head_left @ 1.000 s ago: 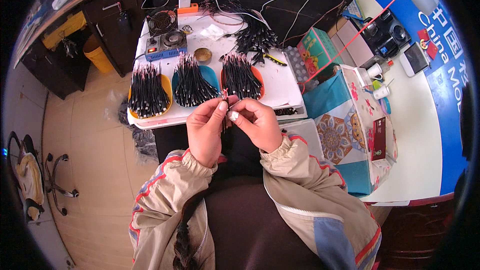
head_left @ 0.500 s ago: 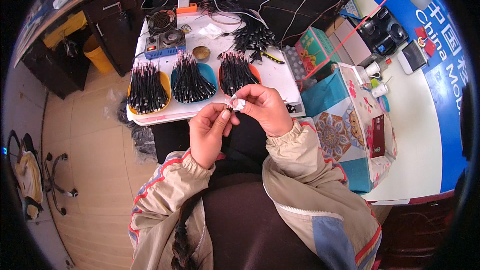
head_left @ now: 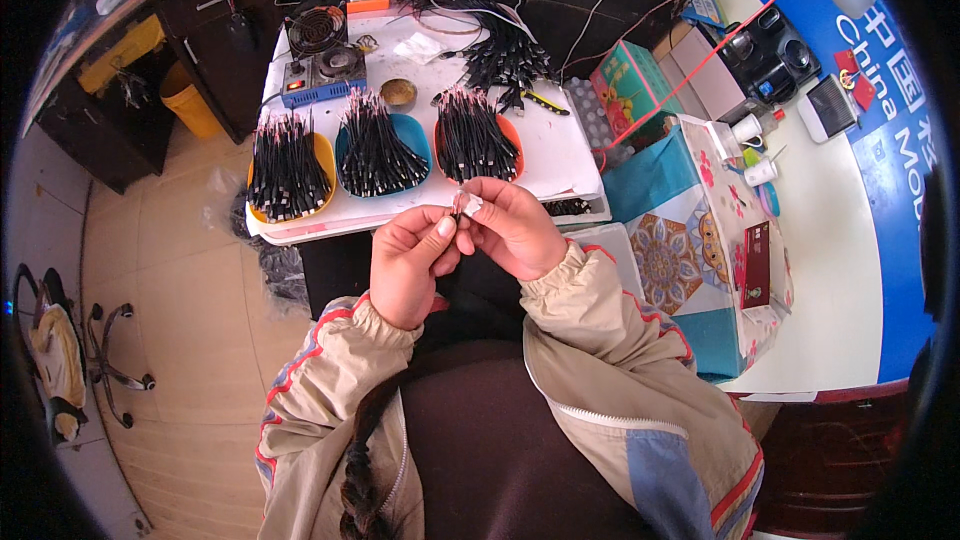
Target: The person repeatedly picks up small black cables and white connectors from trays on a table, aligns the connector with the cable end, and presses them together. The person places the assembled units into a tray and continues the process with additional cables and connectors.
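Note:
Close together in front of the table's near edge, both my hands are closed at their fingertips. My left hand [head_left: 408,265] pinches a short black cable [head_left: 457,221] between thumb and fingers. Its thin, light wire ends point up, and my right hand [head_left: 520,230] pinches at them. Something white [head_left: 468,204], like tape or tissue, covers the tip of my right thumb. Much of the cable is hidden by my fingers. Just beyond stand bunches of similar black cables, in a yellow tray [head_left: 328,166], a blue tray [head_left: 426,145] and an orange tray [head_left: 515,130].
Behind the trays are a blue heating device [head_left: 322,92], a small round tin [head_left: 398,92] and yellow-handled pliers [head_left: 545,104]. More black cables [head_left: 505,65] lie at the back. A cloth-covered box [head_left: 665,250] stands to the right. Plastic bags [head_left: 283,275] lie on the floor at left.
Both hands have shifted slightly left and down in view and drawn closer together at the fingertips. The wire ends are now more covered by my right fingers. The view has tilted a little.

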Motion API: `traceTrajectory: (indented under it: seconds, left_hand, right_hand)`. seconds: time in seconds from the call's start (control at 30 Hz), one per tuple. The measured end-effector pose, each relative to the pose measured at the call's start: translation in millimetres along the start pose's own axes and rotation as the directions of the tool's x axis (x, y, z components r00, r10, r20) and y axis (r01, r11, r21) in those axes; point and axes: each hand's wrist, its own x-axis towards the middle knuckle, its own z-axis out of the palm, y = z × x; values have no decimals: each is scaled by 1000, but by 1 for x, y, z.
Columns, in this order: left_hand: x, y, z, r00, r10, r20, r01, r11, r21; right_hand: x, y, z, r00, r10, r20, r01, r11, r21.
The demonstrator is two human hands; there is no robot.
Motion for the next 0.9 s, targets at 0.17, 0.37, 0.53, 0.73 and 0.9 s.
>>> traceTrajectory:
  seconds: [0.17,0.37,0.53,0.73,0.9]
  left_hand:
    - [-1,5,-3,996,-72,57,71,997,20]
    - [2,1,-6,999,-40,19,31,941,337]
    - [7,-8,-17,997,-49,-57,66,939,338]
    - [21,-12,-35,995,-30,-100,62,938,341]
    - [25,-14,-41,993,18,-117,32,910,413]
  right_hand:
    - [-1,-11,1,997,71,-1,-71,990,-121]
    - [6,-18,-18,990,138,-22,-139,956,-260]
    - [16,6,-32,940,329,86,-340,923,182]
    - [98,-54,-129,919,-303,-252,-62,521,-851]
    - [185,-116,-221,688,-589,-424,-631,-197,-750]
